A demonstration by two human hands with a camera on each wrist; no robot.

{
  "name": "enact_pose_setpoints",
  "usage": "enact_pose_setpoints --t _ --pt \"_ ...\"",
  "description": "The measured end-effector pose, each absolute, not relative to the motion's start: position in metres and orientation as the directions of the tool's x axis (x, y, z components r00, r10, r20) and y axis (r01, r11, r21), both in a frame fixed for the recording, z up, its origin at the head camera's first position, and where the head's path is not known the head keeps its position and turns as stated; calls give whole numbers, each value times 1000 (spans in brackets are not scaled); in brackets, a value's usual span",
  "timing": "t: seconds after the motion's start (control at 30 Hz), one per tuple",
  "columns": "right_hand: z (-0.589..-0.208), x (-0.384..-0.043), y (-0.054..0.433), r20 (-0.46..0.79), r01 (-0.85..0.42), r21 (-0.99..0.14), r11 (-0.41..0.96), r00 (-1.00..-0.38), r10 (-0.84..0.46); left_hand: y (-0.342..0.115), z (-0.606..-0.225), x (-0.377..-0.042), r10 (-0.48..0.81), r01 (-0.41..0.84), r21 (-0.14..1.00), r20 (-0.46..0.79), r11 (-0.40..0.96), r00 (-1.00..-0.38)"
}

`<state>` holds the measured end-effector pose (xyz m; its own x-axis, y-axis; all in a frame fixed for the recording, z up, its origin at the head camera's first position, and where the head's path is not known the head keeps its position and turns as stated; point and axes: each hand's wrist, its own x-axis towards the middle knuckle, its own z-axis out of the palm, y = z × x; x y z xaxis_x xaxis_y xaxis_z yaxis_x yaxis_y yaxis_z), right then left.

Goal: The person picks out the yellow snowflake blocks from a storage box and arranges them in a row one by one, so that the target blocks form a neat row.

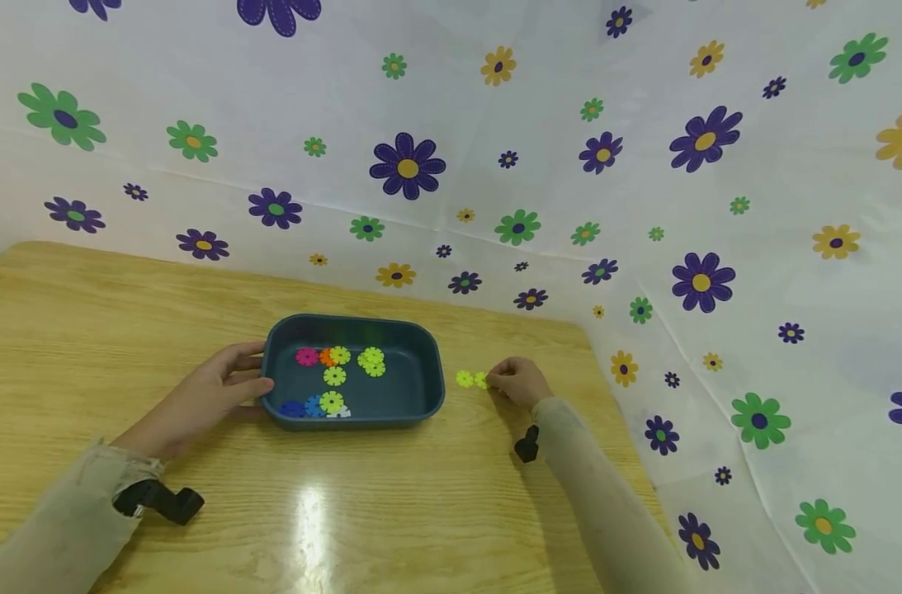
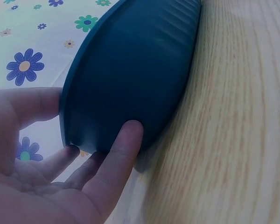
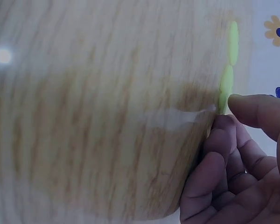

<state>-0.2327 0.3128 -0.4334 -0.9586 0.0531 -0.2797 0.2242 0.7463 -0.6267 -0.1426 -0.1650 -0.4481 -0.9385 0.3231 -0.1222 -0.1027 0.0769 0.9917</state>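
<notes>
A dark teal plastic tub [image 1: 413, 375] stands on the wooden table. At its left end my left hand [image 1: 198, 396] grips the wall, thumb over the rim and fingers against the outside [image 2: 114, 163]. Inside lie notched interlocking discs: several yellow ones [image 1: 334, 376], a pink one [image 1: 306, 356], an orange one [image 1: 326, 357], blue ones [image 1: 293, 408] and a white one [image 1: 341, 412]. To the right of the tub, two yellow interlocking discs [image 1: 464, 379] lie side by side in a row. My right hand [image 1: 520, 381] pinches the nearer disc [image 3: 227, 86] at its edge between thumb and finger.
The light wooden table [image 1: 391, 511] ends on the right at a white flower-print cloth [image 1: 777, 330], which also runs along the back [image 1: 309, 99]. Black wrist mounts [image 1: 170, 502] sit at both cuffs.
</notes>
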Motion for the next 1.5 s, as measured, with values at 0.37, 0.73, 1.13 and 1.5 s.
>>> enact_pose_setpoints --t 0.37,0.73,1.13,1.5 --pt "-400 -231 287 -171 87 -664 743 -985 -38 -170 -453 -141 331 -103 993 -117 60 -936" --pt "-378 -225 205 -118 -86 -712 697 -964 -239 -173 -455 -142 325 -104 992 -121 68 -938" --pt "-394 -215 132 -254 -189 -584 789 -881 -399 -170 -452 -142 335 -107 993 -120 57 -935" --pt "-404 -208 109 -396 -193 -561 805 -792 -466 -165 -448 -141 333 -119 992 -129 52 -934"
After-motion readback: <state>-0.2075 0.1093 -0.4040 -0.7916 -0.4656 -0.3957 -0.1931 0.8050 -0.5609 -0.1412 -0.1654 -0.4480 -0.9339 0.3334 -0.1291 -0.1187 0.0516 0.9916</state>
